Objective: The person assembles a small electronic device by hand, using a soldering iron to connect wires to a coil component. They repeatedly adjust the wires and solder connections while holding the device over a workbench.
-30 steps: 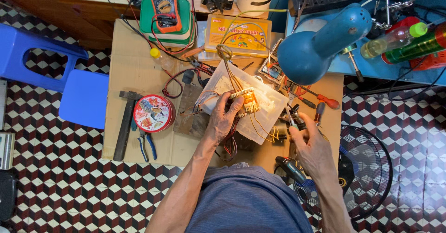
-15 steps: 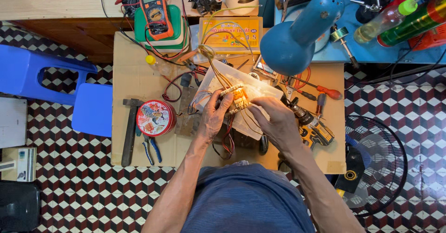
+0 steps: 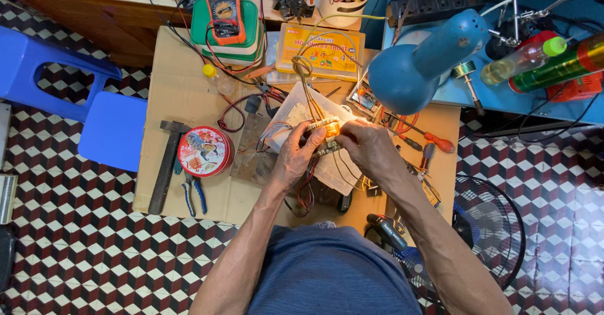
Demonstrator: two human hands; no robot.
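My left hand [image 3: 297,154] grips a small wound transformer [image 3: 325,127] with copper-coloured windings and loose coloured wires, lit brightly by the lamp. My right hand [image 3: 367,145] comes in from the right and pinches the same part at its right end, fingertips touching it. Both hands hover over a white cloth or paper sheet [image 3: 296,109] on the small wooden work table [image 3: 182,88]. Yellow wires run from the part up toward the yellow box [image 3: 321,52].
A blue desk lamp [image 3: 418,63] hangs over the right side. A round red tin [image 3: 204,151], hammer [image 3: 165,164], blue-handled pliers [image 3: 194,192], orange multimeter [image 3: 225,4], red screwdriver [image 3: 428,138]. Blue stools [image 3: 75,101] left, black fan [image 3: 491,227] right.
My right hand rose from the lower right of the table to the transformer and now pinches it. My left hand kept its grip. The camera view shifted.
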